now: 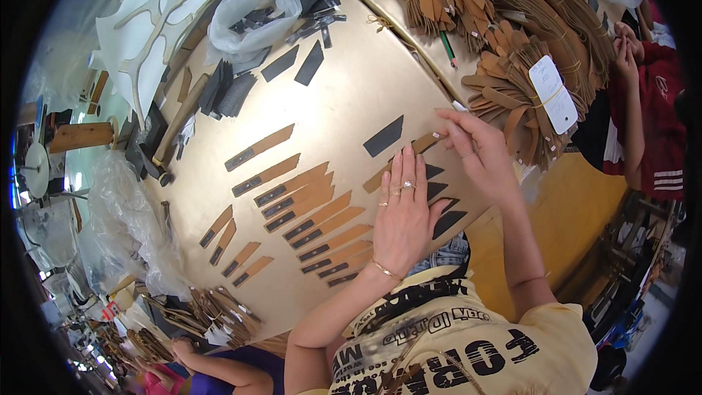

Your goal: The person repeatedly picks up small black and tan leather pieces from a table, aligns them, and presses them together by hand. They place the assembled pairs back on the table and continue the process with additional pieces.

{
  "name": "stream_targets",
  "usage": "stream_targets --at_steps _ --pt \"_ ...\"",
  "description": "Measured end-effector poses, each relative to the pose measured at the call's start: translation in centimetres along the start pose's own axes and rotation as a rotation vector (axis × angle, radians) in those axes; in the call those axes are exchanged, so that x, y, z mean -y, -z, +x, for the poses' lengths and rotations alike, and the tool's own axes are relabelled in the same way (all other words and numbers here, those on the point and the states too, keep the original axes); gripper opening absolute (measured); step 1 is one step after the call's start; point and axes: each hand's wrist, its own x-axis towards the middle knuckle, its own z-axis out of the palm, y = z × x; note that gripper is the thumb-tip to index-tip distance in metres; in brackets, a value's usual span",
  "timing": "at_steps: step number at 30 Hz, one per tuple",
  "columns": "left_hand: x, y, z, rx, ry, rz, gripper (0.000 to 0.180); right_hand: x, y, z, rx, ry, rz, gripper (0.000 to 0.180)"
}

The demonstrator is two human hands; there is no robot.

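My left hand (402,212) lies flat, fingers stretched out, across a brown leather strip (425,144) and covers its middle. A small white mark shows near the strip's far right end. Beside that end is my right hand (477,152), raised a little, its fingers loosely bent and apart with nothing visible in them. A black slanted piece (384,136) lies just beyond my left fingertips. More black pieces (448,224) sit to the right of my left hand, partly hidden by it. Left of it, several brown strips with black end patches (296,197) lie in slanting rows.
Bundled brown leather strips (541,18), one with a white tag (553,95), are piled at far right beside a green pencil (447,50). A plastic bag (252,18) of black pieces, loose black pieces (227,91) and a hammer (179,128) lie far left. Other people sit at both sides.
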Motion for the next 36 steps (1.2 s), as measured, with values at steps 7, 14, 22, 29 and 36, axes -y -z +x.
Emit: stream_targets --at_steps 7,14,22,29,36 --pt "-0.9 -0.5 0.1 -0.063 0.093 -0.047 0.073 0.1 -0.3 0.1 0.083 0.059 -0.218 0.019" --pt "-1.5 -1.7 0.4 -0.129 0.116 0.076 0.067 1.1 -0.5 -0.3 0.083 0.116 -0.258 0.014" --pt "-1.7 -1.5 0.3 -0.092 0.11 0.202 0.061 2.0 -0.4 -1.0 0.098 0.245 -0.335 0.013" --pt "-1.5 -1.8 0.4 -0.1 0.117 0.115 0.067 1.5 0.1 -0.6 0.047 0.178 -0.273 0.015" --pt "-1.5 -1.7 0.3 -0.091 0.088 0.172 0.071 -0.2 0.0 1.0 -0.012 0.167 -0.36 0.015"
